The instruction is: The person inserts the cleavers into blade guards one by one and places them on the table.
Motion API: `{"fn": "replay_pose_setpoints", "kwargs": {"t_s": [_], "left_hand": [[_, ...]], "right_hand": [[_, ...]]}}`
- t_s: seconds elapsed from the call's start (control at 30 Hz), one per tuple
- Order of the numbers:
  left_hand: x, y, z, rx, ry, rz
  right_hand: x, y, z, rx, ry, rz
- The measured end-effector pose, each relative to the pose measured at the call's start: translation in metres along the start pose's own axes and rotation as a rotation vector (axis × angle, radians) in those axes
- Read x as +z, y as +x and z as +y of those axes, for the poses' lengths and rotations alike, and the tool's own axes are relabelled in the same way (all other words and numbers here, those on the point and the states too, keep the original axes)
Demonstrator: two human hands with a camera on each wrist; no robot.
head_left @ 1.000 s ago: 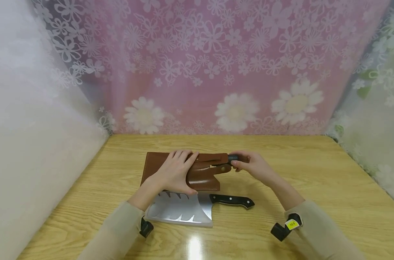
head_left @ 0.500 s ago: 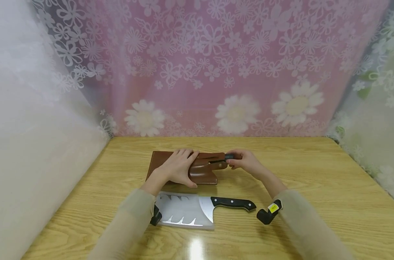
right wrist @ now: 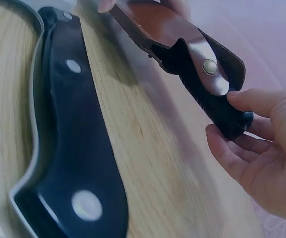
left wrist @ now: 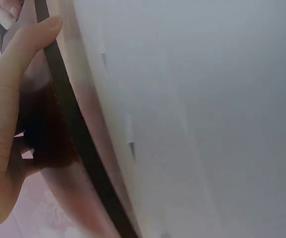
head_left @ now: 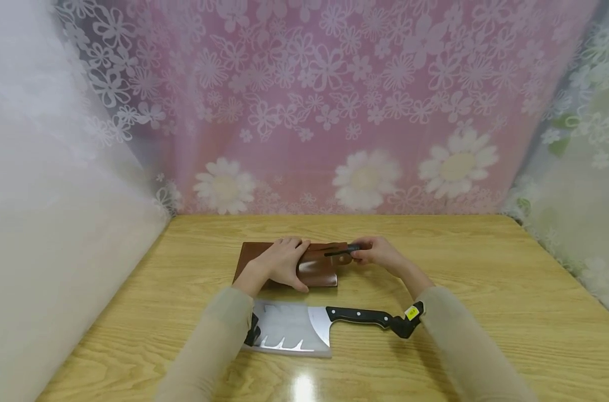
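Observation:
A brown leather sheath [head_left: 318, 273] lies across the middle of the table, beyond a cleaver [head_left: 319, 324]. My left hand [head_left: 282, 262] grips the sheath, thumb over its near edge and fingers across its top. From the sheath's right end sticks a black handle [right wrist: 214, 109], pinched at its butt between thumb and fingers of my right hand [head_left: 382, 254]. A snap strap [right wrist: 207, 64] lies along that handle. Whatever the handle belongs to is hidden inside the leather. The cleaver's riveted black handle [right wrist: 85, 124] points right, and its pale blade fills much of the left wrist view.
Both forearms reach over the wooden table [head_left: 460, 262]. The left wrist camera [head_left: 252, 329] overlaps the cleaver blade, while the right wrist camera [head_left: 407, 321] overlaps its handle tip. Pink flowered cloth [head_left: 304, 111] hangs behind the table, with pale cloth at both sides.
The sheath and my left hand have shifted slightly right, with the gap to the cleaver wider. My right hand keeps hold of the black handle, more of which shows. The right forearm has swung inward.

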State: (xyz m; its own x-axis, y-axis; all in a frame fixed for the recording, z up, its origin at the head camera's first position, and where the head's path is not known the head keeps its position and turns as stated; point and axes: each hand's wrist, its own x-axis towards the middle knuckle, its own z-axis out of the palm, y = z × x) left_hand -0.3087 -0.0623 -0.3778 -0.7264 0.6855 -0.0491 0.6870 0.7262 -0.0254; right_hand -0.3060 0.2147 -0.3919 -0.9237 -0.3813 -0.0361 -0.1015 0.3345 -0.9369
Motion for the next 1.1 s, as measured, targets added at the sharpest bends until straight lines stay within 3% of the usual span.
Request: {"fn": "replay_pose_setpoints", "kwargs": {"t_s": [0.5,0.77,0.9,1.1], "left_hand": [[0.007,0.007,0.002,-0.036,-0.002,-0.103],[0.008,0.008,0.002,-0.079,0.009,-0.137],[0.007,0.006,0.002,-0.085,-0.003,-0.158],[0.004,-0.002,-0.002,-0.125,-0.073,-0.165]], "right_hand": [[-0.001,0.008,0.012,0.017,-0.155,-0.058],[-0.001,0.007,0.010,-0.006,-0.242,-0.037],[-0.003,0.004,0.012,0.015,-0.233,-0.027],[-0.015,-0.007,0.015,0.042,-0.237,0.005]]}}
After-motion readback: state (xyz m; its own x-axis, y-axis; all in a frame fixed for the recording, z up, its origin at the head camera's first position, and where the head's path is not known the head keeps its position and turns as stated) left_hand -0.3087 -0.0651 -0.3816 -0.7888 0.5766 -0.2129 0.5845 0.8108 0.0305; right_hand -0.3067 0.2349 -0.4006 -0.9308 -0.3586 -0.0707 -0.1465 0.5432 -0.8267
